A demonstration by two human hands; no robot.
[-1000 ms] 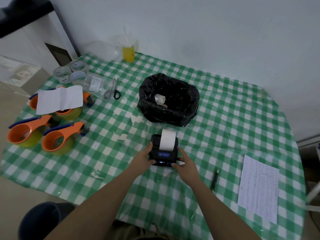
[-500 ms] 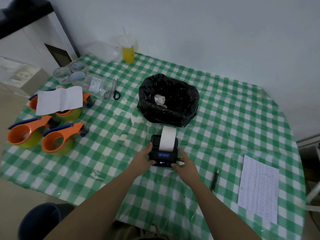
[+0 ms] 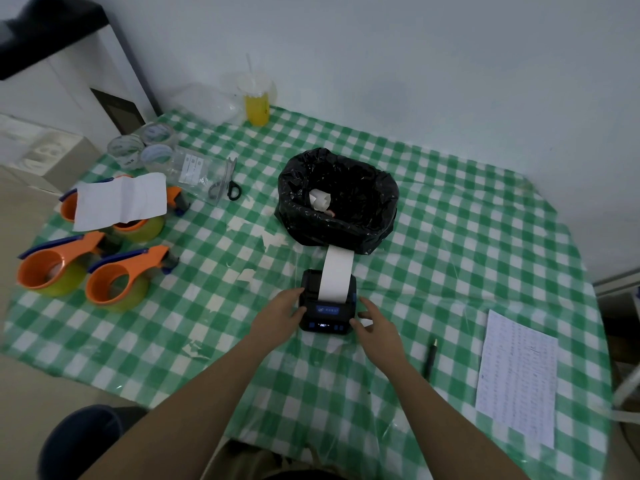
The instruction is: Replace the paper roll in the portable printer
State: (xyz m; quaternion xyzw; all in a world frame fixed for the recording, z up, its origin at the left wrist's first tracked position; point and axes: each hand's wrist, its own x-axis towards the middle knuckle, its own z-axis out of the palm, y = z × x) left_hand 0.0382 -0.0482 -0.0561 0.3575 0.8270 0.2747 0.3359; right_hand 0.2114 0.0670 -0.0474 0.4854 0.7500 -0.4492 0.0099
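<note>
A small black portable printer point(image 3: 327, 317) with a lit blue panel sits on the checked tablecloth near the table's middle. A white paper strip point(image 3: 336, 273) runs out of its slot away from me, its far end reaching the black bin bag point(image 3: 337, 202). An old white paper roll point(image 3: 320, 199) lies inside that bag. My left hand point(image 3: 282, 310) grips the printer's left side. My right hand point(image 3: 375, 323) rests beside the printer's right side, fingers spread, touching its front corner.
A pen point(image 3: 430, 358) and a printed sheet point(image 3: 517, 379) lie to the right. Three orange tape dispensers point(image 3: 114, 282), a folded white paper point(image 3: 121, 200), tape rolls point(image 3: 142, 148), scissors point(image 3: 225, 187) and a yellow drink cup point(image 3: 257, 103) occupy the left and back. The table's front edge is near my arms.
The paper strip has grown longer, feeding out toward the bin bag. My right hand has loosened and its fingers have spread. The printer has not moved.
</note>
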